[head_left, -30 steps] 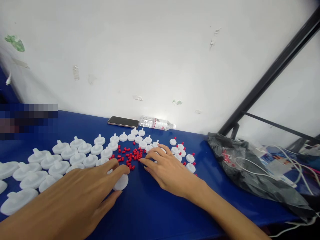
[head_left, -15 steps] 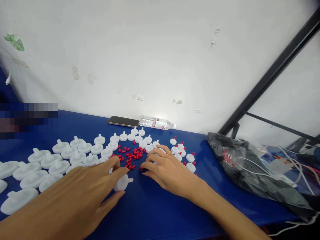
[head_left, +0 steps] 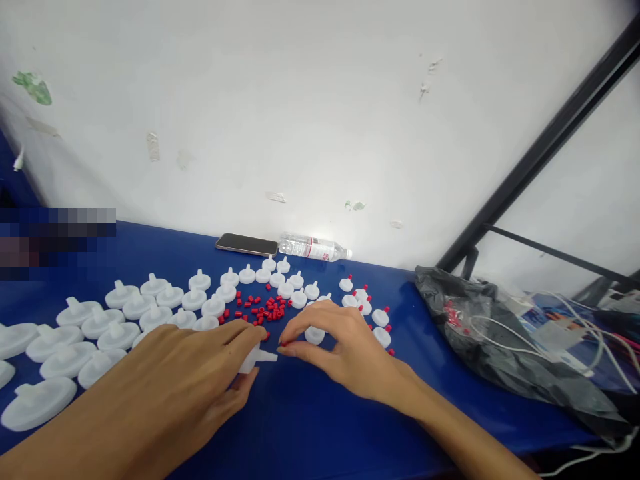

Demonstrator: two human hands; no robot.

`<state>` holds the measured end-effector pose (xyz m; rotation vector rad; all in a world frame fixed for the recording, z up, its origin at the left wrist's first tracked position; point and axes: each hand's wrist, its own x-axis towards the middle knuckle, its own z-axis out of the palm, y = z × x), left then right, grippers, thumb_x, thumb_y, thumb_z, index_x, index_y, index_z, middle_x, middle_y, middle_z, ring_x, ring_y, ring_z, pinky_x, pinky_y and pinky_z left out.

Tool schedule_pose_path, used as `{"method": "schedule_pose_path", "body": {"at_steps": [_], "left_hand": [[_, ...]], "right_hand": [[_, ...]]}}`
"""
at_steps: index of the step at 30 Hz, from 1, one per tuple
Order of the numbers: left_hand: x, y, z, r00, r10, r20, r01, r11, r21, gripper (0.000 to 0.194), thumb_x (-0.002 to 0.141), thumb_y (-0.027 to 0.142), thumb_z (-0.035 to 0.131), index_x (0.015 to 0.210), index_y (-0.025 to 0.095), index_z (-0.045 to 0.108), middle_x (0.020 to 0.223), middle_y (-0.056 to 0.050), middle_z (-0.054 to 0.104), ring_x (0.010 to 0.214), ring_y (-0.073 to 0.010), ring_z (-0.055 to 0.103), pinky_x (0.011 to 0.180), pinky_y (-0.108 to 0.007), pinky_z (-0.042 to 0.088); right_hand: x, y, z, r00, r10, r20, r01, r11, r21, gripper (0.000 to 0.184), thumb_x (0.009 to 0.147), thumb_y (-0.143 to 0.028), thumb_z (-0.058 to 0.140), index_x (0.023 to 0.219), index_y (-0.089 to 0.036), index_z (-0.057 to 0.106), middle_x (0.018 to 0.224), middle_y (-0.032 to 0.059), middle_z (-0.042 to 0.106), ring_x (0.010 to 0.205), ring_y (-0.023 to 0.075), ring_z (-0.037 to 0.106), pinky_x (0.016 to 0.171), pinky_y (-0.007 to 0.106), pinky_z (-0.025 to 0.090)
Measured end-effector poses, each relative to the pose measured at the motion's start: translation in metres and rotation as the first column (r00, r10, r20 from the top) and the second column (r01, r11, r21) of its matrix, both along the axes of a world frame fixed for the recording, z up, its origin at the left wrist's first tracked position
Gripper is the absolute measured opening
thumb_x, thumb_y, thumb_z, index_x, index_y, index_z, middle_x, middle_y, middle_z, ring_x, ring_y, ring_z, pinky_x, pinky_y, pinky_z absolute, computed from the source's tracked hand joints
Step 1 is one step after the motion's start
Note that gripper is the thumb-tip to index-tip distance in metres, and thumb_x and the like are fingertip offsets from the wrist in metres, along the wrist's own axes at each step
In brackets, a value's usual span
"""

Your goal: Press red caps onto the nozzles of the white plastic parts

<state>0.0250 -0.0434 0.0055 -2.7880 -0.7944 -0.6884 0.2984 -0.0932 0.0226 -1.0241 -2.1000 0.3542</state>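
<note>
My left hand [head_left: 185, 380] grips a white plastic disc part [head_left: 253, 360] between thumb and fingers, turned on its side so its nozzle points right. My right hand [head_left: 340, 347] pinches a small red cap [head_left: 284, 345] at its fingertips, right beside that nozzle. Both hands hover low over the blue table [head_left: 310, 427]. Behind them lies a scatter of loose red caps [head_left: 263, 308]. Several uncapped white discs [head_left: 115, 320] spread across the left. Several discs with red caps fitted [head_left: 367, 307] sit to the right of my right hand.
A phone [head_left: 247, 244] and a lying water bottle [head_left: 313, 247] rest against the white wall. A black plastic bag [head_left: 500, 333] with cables and clutter fills the right end of the table. A black metal frame [head_left: 545, 143] slants up at right.
My left hand lifted a white disc off the table and turned it sideways. My right hand left the red cap pile, closed on one cap and brought it to the disc's nozzle.
</note>
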Motion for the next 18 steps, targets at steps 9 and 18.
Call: {"method": "schedule_pose_path", "body": {"at_steps": [9, 18], "left_hand": [[0.000, -0.002, 0.005, 0.999, -0.020, -0.044, 0.032, 0.955, 0.296, 0.046, 0.111, 0.016, 0.042, 0.101, 0.029, 0.085, 0.100, -0.003, 0.092, 0.060, -0.0246, 0.081, 0.048, -0.037, 0.044], [0.006, -0.007, -0.001, 0.999, -0.032, -0.027, 0.039, 0.947, 0.318, 0.053, 0.117, 0.016, 0.034, 0.110, 0.028, 0.085, 0.110, -0.006, 0.093, 0.076, -0.0279, 0.089, 0.052, -0.039, 0.059]], "right_hand": [[-0.007, 0.000, 0.005, 0.954, -0.055, -0.294, -0.019, 0.970, -0.242, 0.010, 0.099, -0.018, 0.097, 0.098, -0.025, 0.091, 0.102, -0.0024, 0.092, 0.097, 0.0172, 0.088, 0.096, 0.026, 0.065], [-0.009, -0.001, 0.004, 0.915, -0.072, -0.396, -0.079, 0.933, -0.351, 0.013, 0.092, -0.029, 0.105, 0.091, -0.027, 0.092, 0.095, -0.0020, 0.091, 0.095, 0.0183, 0.085, 0.096, 0.029, 0.064]]}}
